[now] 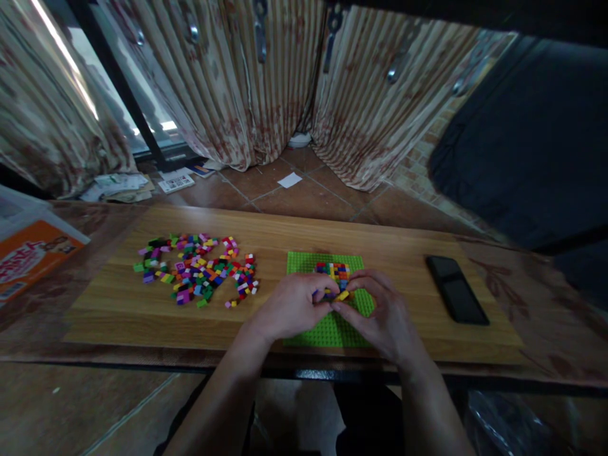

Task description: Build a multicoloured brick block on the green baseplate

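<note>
A green studded baseplate (311, 334) lies on the wooden board in front of me. Rows of small coloured toy bricks (333, 269) are built up on its middle, with red along the far side and blue, yellow and orange nearer. My left hand (299, 307) reaches in from the left, its thumb and forefinger curled closed over the near side of the build. From the right, my right hand (382, 310) meets it with fingers bent and closed. A yellow brick (342, 296) shows between the fingertips of both hands. The fingers cover part of the near rows.
Many loose coloured bricks (199, 266) are spread over the left of the wooden board (275, 237). A black phone (456, 290) lies at the right. A plastic tub with an orange label (38, 250) stands at far left. Beyond are curtains (266, 82) and floor papers (118, 187).
</note>
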The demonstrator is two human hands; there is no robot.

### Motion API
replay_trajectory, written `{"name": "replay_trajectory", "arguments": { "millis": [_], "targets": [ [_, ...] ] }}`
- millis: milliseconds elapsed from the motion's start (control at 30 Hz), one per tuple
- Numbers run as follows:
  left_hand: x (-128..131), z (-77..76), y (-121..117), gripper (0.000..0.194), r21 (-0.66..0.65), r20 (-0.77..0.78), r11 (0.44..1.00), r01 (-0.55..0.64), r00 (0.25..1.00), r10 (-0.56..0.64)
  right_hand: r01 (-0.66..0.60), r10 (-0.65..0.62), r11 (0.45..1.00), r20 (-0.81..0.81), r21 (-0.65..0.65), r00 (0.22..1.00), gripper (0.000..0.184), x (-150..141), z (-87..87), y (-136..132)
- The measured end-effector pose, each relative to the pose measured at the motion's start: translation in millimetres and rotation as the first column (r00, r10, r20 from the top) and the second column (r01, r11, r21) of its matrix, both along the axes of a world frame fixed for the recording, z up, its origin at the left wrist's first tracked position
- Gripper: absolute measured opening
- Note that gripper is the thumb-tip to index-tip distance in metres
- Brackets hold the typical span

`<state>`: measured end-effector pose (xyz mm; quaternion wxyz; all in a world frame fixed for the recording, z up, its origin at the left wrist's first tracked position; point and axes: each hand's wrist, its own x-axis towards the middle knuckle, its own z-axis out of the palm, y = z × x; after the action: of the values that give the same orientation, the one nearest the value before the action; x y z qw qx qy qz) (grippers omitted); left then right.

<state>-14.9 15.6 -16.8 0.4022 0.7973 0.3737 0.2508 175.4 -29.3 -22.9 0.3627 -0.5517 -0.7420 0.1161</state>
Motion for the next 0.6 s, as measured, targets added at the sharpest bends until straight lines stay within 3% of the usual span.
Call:
{"name": "replay_trajectory", "arguments": {
  "millis": [233, 600],
  "targets": [
    [4, -6.3, -4, 0.01, 0.161, -0.036, 0.987, 0.024, 0.999, -0.018, 0.013, -0.013, 1.0, -0.017, -0.002, 1.0, 0.023, 1, -1.9, 1],
    [6, -13.0, -3, 0.011, 0.197, -0.041, 0.98, -0.041, 0.998, 0.05, 0.028, -0.031, 0.999, -0.08, -0.045, 0.996, 0.025, 6, -5.4, 3]
  ]
}}
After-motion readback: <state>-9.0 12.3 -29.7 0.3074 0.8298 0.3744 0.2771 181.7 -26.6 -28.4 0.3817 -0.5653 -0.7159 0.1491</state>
